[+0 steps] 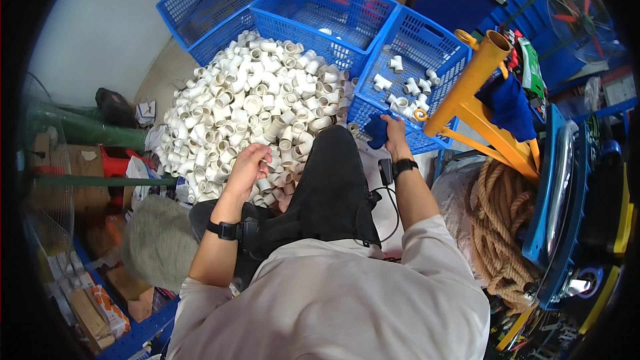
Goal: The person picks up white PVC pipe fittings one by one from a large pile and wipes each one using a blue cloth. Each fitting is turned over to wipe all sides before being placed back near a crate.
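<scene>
A large heap of white plastic pipe fittings [252, 105] lies on the floor before me, with elbows and tees among them. My left hand [251, 164] is over the near side of the heap, its fingers curled. Whether anything sits between those fingertips cannot be made out. At the near side of the right blue plastic crate [357, 102], my right hand [395, 132] grips a bunched dark blue cloth [376, 130]. Several white tee fittings [396, 63] lie scattered inside that crate.
Behind the heap stand a middle blue crate [367, 52] with a few fittings and a left blue crate [187, 40]. A yellow steel stand [462, 91] leans over the right crate. Coiled rope [492, 225] lies to my right, a green fan stand [115, 180] to my left.
</scene>
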Demonstrator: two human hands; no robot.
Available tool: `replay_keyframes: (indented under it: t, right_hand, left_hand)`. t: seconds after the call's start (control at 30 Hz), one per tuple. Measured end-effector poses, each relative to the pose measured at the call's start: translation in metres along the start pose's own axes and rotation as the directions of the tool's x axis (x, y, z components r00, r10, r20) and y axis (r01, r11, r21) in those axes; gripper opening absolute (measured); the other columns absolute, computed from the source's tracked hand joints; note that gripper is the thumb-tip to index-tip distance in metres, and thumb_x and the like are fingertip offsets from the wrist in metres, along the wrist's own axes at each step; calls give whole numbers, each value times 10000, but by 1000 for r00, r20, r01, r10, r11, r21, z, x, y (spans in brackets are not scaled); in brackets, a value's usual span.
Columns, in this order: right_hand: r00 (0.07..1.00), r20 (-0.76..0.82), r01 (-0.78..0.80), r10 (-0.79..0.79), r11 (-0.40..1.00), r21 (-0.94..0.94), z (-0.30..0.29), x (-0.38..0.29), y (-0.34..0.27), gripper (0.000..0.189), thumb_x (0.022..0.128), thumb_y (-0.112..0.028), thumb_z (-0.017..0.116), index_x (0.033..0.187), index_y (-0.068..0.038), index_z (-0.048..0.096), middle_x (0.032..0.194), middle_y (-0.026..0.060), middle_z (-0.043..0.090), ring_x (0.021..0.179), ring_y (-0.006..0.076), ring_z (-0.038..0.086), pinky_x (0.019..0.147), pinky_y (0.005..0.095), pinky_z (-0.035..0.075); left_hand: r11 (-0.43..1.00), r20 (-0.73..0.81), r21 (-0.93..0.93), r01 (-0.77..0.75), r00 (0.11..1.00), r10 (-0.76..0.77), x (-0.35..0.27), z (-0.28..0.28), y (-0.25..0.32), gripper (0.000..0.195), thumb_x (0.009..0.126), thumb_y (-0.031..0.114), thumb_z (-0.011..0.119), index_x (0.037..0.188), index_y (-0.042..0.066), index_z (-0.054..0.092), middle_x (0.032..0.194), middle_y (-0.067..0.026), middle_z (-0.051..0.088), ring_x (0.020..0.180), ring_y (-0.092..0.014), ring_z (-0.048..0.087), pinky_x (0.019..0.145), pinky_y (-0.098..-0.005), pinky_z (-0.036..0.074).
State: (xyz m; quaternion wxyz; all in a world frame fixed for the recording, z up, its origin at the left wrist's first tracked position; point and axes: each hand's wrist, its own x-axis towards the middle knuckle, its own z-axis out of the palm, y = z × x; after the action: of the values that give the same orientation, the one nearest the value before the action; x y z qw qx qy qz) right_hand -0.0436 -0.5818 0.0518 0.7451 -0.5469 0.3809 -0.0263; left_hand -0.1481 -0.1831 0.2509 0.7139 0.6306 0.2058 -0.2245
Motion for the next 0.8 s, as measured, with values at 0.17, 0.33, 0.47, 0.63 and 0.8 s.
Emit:
replay_keyframes:
  t: [0.17,0.33,0.47,0.63,0.8]
  right_hand:
    - [907,420,293,31,669,-683,16,-101,-65,975,682,-42,706,1504,9,183,1333,248,527,1131,335,591,955,366,471]
    - [729,668,674,-149,327,-663,-13,-100,-76,834,705,47,564,1481,-41,270,1238,342,559,1220,452,531,1018,427,418]
    - [760,604,648,-241,356,-673,-24,-87,-90,665,675,93,537,1324,-53,512,1190,227,620,1166,358,583,1015,360,424]
    - [838,381,543,-391,672,-504,-26,-112,-110,716,640,188,450,1299,-69,556,1197,69,588,1067,183,575,934,259,431]
    - [886,270,456,-376,811,-366,-12,-125,-117,671,693,179,461,1310,-70,553,1182,49,588,1053,148,568,951,248,413]
  left_hand:
    - [998,-161,59,31,987,-21,35,-35,-4,120,936,229,590,939,110,604,853,32,612,649,-40,543,459,-183,399]
    - [992,-365,95,87,930,-47,135,-101,-44,185,871,212,601,947,46,635,809,-21,640,632,-99,585,478,-256,442]
    - [749,-519,637,181,820,243,198,-196,-82,318,818,253,651,1025,12,644,934,-153,695,803,-245,668,680,-360,527]
    - [491,-497,799,347,842,212,234,-206,-59,470,838,218,589,1277,60,542,1327,-204,532,1203,-358,549,994,-433,466]
    - [507,-288,857,96,904,316,289,-231,-64,474,846,277,649,1293,142,570,1385,-153,495,1223,-337,539,1031,-425,447]
